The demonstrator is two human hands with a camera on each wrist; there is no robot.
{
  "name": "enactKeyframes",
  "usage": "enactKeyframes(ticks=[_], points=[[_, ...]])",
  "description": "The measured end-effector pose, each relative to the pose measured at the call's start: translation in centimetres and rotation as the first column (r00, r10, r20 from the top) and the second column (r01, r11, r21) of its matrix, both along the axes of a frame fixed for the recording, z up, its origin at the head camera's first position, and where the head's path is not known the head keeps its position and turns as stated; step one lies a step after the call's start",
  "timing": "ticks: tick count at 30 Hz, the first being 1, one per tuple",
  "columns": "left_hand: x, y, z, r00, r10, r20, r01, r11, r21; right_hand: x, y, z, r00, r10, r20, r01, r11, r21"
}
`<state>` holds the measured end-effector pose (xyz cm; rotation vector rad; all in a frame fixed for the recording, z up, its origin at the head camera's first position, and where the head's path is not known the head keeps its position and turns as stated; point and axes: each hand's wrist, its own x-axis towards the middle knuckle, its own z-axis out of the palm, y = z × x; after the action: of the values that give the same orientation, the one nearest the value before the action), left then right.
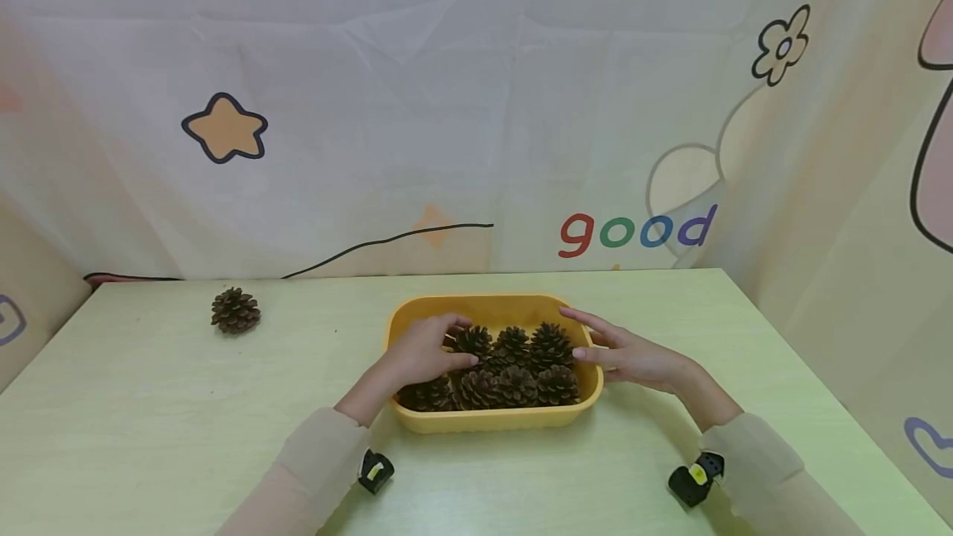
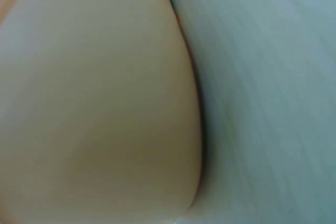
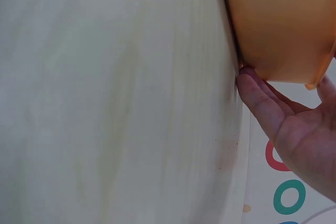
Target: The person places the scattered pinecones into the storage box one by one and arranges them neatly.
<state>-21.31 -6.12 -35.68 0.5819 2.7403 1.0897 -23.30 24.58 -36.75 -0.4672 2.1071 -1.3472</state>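
Observation:
A yellow plastic basin (image 1: pixel 495 420) stands on the table and contains several brown pine cones (image 1: pixel 516 387). My left hand (image 1: pixel 424 350) reaches over its left side, with thumb and fingers curved about a pine cone (image 1: pixel 474 341) near the back. At the right end, my right hand (image 1: pixel 633 358) holds the basin wall, its thumb over the rim and other fingers outside. In the right wrist view, fingertips (image 3: pixel 252 85) touch the low outer wall of the basin (image 3: pixel 283 30). Only the sleeve (image 2: pixel 100 98) and tabletop show in the left wrist view.
One separate pine cone (image 1: pixel 235 311) sits at the back left of the pale green table (image 1: pixel 149 420). A printed cloth (image 1: pixel 335 131) hangs behind the table and along its sides. Black wrist cameras (image 1: pixel 375 471) are strapped at both sleeves.

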Motion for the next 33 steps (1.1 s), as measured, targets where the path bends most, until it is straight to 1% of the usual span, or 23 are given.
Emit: enactKeyframes(ticks=[5,9,15,18,22,25,28,33], points=[[-0.2,0.0,0.0,1.0,-0.019,0.021,0.019,1.0,-0.006,0.0,0.0,0.0,1.0,-0.004,0.0,0.004,1.0,0.001],[-0.2,-0.1,0.0,0.999,-0.035,0.023,0.035,0.999,-0.011,0.0,0.0,0.0,1.0,-0.005,-0.001,0.005,1.0,0.001],[-0.2,0.0,0.0,0.999,-0.029,0.04,0.029,1.0,-0.009,0.0,0.0,0.0,1.0,-0.001,-0.003,0.001,1.0,-0.002],[-0.1,-0.1,0.1,0.998,-0.033,0.049,0.033,0.999,0.005,0.1,-0.1,0.0,1.0,-0.002,-0.002,0.002,1.0,-0.003],[0.0,-0.3,0.3,0.998,-0.019,0.062,0.018,1.0,0.024,0.0,-0.1,0.0,1.0,0.001,-0.002,-0.001,1.0,-0.005],[0.0,-0.6,0.4,0.998,-0.005,0.056,0.004,1.0,0.02,0.0,-0.1,-0.1,1.0,0.004,-0.002,-0.004,1.0,-0.009],[0.1,-0.9,0.6,1.0,-0.004,0.03,0.003,1.0,0.018,0.0,-0.1,-0.1,1.0,0.006,-0.001,-0.006,1.0,-0.012],[0.4,-1.7,1.2,1.0,-0.016,-0.023,0.017,0.999,0.05,0.0,0.0,-0.2,1.0,0.003,-0.005,-0.004,1.0,-0.006]])
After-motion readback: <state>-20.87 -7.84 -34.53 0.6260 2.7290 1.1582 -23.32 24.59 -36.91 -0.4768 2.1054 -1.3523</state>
